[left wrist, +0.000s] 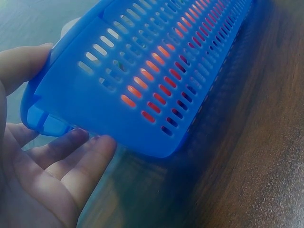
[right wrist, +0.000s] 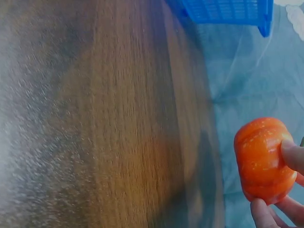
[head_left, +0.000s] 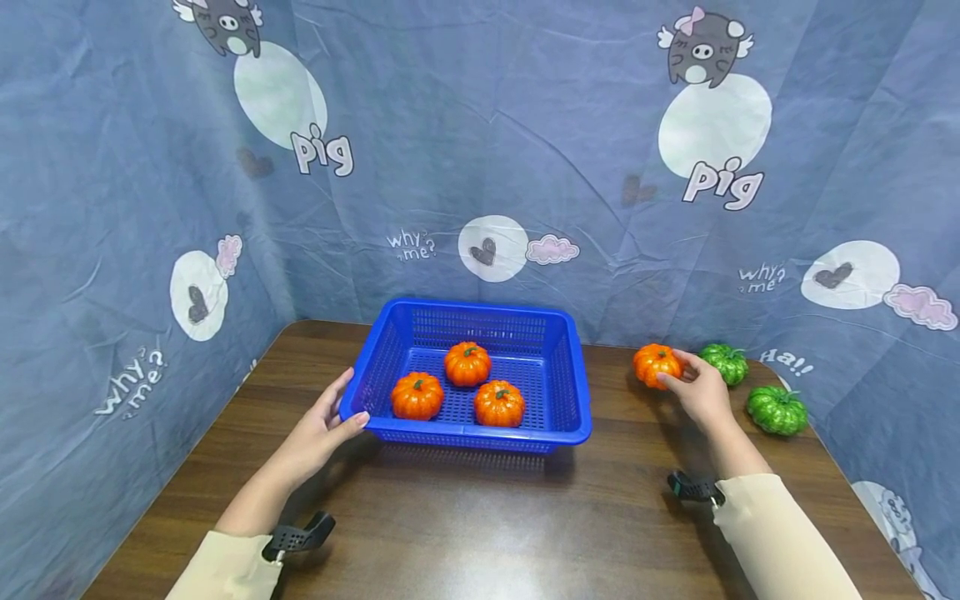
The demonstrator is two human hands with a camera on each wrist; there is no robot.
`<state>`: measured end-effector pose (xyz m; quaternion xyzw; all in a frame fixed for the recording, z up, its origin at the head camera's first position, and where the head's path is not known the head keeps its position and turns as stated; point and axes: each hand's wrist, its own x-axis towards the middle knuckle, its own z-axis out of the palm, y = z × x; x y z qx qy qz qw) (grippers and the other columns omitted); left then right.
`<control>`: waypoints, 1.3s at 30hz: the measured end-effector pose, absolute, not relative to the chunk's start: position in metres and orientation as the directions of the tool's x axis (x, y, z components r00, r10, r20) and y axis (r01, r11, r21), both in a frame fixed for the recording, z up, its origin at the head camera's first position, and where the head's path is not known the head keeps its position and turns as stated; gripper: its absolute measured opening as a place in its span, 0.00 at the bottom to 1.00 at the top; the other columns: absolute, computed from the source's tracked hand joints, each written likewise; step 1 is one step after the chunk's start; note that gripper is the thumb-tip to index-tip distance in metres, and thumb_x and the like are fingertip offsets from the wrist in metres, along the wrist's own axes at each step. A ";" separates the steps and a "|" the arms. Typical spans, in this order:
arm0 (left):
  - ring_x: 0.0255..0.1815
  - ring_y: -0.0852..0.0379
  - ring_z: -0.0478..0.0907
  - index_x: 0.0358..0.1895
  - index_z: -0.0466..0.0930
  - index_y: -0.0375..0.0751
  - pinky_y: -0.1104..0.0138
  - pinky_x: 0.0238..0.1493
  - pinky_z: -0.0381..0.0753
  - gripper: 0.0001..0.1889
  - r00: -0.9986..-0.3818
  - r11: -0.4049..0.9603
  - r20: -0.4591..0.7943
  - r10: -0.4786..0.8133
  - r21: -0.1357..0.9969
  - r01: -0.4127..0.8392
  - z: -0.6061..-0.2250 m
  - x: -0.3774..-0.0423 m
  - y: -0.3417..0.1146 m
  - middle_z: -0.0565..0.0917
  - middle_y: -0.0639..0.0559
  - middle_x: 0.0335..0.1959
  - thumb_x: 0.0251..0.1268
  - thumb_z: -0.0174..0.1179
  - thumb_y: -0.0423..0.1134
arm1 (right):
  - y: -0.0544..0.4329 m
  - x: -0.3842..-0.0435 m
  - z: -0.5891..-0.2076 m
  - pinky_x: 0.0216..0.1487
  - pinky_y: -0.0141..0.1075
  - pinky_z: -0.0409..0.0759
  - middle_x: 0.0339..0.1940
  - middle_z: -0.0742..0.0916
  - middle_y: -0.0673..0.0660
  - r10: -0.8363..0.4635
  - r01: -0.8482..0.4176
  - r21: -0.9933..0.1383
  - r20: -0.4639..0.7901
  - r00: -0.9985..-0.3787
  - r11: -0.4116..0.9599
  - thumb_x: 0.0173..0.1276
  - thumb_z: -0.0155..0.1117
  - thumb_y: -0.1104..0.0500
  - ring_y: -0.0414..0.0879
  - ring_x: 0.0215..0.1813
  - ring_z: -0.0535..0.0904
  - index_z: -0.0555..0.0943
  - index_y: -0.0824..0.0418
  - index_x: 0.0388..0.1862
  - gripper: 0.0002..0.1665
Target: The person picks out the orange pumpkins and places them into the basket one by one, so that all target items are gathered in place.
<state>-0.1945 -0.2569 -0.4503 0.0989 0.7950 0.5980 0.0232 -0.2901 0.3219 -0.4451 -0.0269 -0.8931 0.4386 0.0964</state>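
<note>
A blue plastic basket [head_left: 480, 432] sits on the table with three small orange pumpkins inside, one pumpkin [head_left: 417, 396] at the left, another [head_left: 468, 364] farther back and a third [head_left: 499, 404] near the front wall. My left hand [head_left: 318, 433] grips the basket's left front corner, thumb at the rim and fingers against the outer side, as the left wrist view also shows. Off to the basket's right, my right hand [head_left: 705, 392] pinches another orange pumpkin [right wrist: 263, 159] between thumb and fingers, apparently just above the table.
Two green pumpkins are at the table's right: one [head_left: 724, 364] beyond my right hand, the other [head_left: 777, 410] nearer the right edge. A patterned blue cloth [head_left: 540, 167] hangs behind the wooden table [head_left: 480, 525] and along its sides.
</note>
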 end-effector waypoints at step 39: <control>0.67 0.29 0.69 0.82 0.39 0.41 0.64 0.58 0.79 0.43 -0.981 0.266 0.074 0.177 0.956 0.120 -0.448 -0.194 -0.255 0.60 0.24 0.72 0.75 0.58 0.38 | 0.290 -0.249 -0.398 0.43 0.17 0.71 0.64 0.79 0.70 -0.007 -0.198 -0.752 0.249 -0.968 0.628 0.68 0.71 0.55 0.65 0.62 0.78 0.73 0.67 0.69 0.35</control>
